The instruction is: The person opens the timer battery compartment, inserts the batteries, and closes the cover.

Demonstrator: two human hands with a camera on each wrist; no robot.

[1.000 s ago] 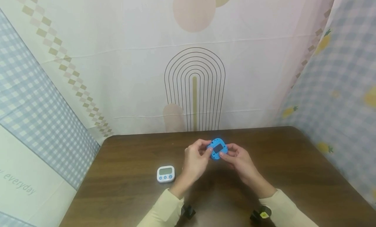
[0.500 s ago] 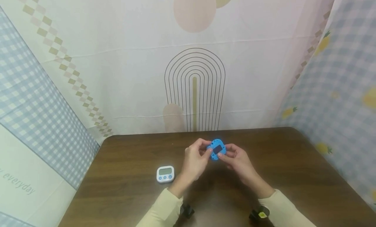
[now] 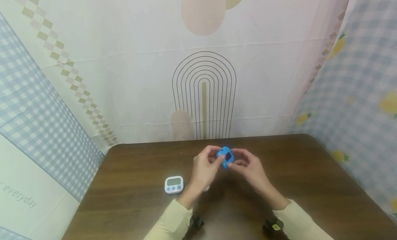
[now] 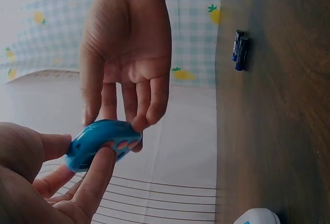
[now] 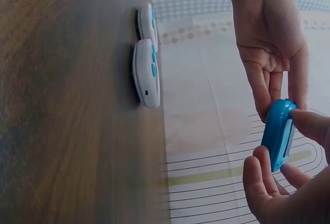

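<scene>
Both hands hold a blue timer-like device (image 3: 221,153) between them above the far part of the table. A dark rectangle shows on the face turned up in the head view. On its left side, my left hand (image 3: 204,167) pinches it, thumb on the upturned face. At the other edge, the thumb and fingers of my right hand (image 3: 252,167) grip it. The left wrist view shows the blue device (image 4: 92,136) tilted, with a row of pinkish ovals along one face. Seen edge-on in the right wrist view, the blue device (image 5: 277,131) stands between both hands' fingertips.
A white timer (image 3: 174,185) with blue buttons lies on the brown table (image 3: 133,212), left of the left forearm. Behind that wrist, a second white timer (image 5: 147,26) shows in the right wrist view. Two dark blue batteries (image 4: 241,51) lie on the table beyond the right hand.
The blue device has turned and tilted in the fingers and shifted slightly left. My right hand's fingers have moved round its edge. A bit of white now shows beside the left wrist.
</scene>
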